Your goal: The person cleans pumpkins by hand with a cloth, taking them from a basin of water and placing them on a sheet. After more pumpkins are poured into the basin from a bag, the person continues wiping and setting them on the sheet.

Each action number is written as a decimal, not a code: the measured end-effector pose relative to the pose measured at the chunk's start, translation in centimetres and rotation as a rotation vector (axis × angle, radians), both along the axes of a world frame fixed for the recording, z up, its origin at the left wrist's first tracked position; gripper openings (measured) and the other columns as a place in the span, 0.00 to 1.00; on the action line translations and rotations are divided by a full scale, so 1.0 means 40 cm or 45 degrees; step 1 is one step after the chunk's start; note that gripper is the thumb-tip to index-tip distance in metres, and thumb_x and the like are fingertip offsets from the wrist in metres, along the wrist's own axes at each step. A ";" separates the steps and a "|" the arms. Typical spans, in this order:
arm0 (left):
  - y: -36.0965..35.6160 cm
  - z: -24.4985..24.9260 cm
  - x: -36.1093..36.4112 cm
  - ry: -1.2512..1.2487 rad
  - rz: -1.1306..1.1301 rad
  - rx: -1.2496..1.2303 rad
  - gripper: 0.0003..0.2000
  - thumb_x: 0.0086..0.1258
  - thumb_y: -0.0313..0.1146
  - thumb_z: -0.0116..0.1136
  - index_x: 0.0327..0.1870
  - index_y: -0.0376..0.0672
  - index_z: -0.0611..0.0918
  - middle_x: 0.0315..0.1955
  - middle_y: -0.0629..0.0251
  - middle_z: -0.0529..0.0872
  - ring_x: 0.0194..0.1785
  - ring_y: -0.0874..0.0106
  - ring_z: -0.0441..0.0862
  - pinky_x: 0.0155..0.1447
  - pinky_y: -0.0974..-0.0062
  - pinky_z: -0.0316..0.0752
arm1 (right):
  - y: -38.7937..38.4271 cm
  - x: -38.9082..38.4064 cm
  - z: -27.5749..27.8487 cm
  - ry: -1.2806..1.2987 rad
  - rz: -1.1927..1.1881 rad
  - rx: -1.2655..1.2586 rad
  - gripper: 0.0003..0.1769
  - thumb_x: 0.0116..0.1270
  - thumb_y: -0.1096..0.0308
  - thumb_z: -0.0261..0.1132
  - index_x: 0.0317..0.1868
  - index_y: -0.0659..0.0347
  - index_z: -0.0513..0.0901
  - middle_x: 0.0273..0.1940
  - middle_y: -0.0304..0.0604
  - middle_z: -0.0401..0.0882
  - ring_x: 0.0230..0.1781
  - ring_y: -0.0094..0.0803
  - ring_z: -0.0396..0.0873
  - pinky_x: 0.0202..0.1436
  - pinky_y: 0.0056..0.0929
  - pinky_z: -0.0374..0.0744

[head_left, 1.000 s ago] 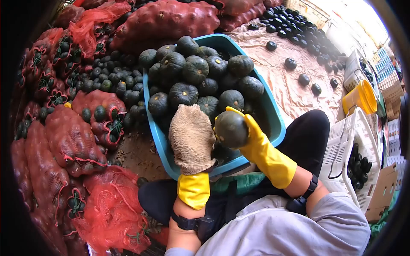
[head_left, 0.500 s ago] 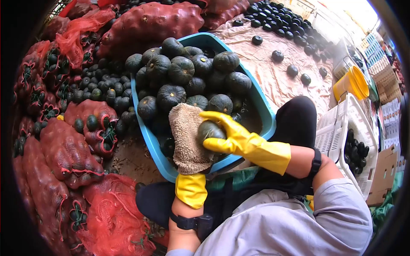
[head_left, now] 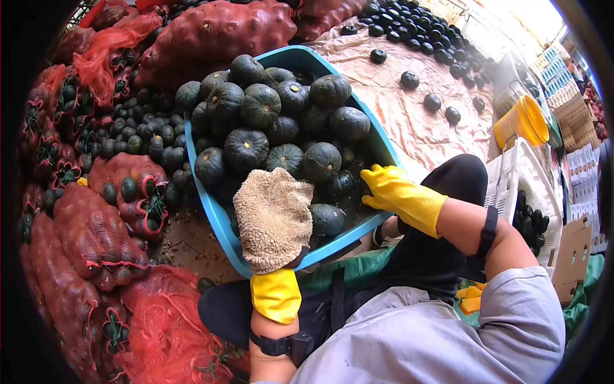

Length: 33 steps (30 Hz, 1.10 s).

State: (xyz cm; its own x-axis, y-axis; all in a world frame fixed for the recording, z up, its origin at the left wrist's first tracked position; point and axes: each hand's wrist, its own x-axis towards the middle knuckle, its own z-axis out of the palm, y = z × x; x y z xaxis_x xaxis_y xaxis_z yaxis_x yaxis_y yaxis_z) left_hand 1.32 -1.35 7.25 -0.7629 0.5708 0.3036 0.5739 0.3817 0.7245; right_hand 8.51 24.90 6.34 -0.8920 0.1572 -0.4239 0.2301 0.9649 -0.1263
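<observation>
The left hand [head_left: 274,217] hangs over the near end of the blue tub [head_left: 214,211], in a yellow glove with a shaggy tan mitt [head_left: 272,192] pulled over it. The mitt hides the fingers, so I cannot tell how far they are bent; nothing shows in its hold. Just to the right of the mitt, a dark green squash [head_left: 327,219] lies in the near corner of the tub, touching neither hand. The right hand [head_left: 387,187], also in a yellow glove, reaches over the tub's right rim with its fingers [head_left: 369,174] loosely bent and pointing left into the tub, gripping nothing that can be seen. The rest of the tub is heaped with squashes [head_left: 261,105] of the same kind. Red net sacks [head_left: 96,237] full of small squashes lie to the left, with a loose pile [head_left: 144,134] between them. Far right, a pinkish sheet [head_left: 416,125] carries scattered squashes, and a yellow bucket [head_left: 523,121] stands beside a white crate [head_left: 508,189].
</observation>
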 end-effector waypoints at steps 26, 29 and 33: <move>0.019 0.012 -0.006 0.202 0.078 -0.178 0.04 0.62 0.36 0.64 0.35 0.52 0.87 0.36 0.64 0.88 0.46 0.59 0.88 0.51 0.59 0.82 | -0.086 -0.041 -0.147 -0.020 -0.021 0.476 0.39 0.56 0.54 0.84 0.66 0.61 0.85 0.49 0.53 0.91 0.56 0.49 0.90 0.62 0.48 0.87; 0.012 0.009 0.001 0.229 0.092 -0.216 0.04 0.63 0.36 0.64 0.36 0.52 0.87 0.37 0.63 0.88 0.47 0.59 0.88 0.51 0.59 0.81 | -0.034 -0.087 -0.121 -0.343 0.000 0.132 0.45 0.51 0.49 0.86 0.68 0.61 0.84 0.62 0.56 0.88 0.67 0.47 0.85 0.69 0.46 0.83; 0.015 0.010 0.010 0.351 0.156 -0.356 0.05 0.63 0.36 0.63 0.37 0.51 0.87 0.38 0.62 0.88 0.47 0.59 0.88 0.51 0.59 0.81 | 0.055 -0.052 0.031 -0.012 -0.301 -0.569 0.36 0.66 0.48 0.78 0.67 0.62 0.85 0.60 0.53 0.90 0.61 0.46 0.88 0.64 0.41 0.86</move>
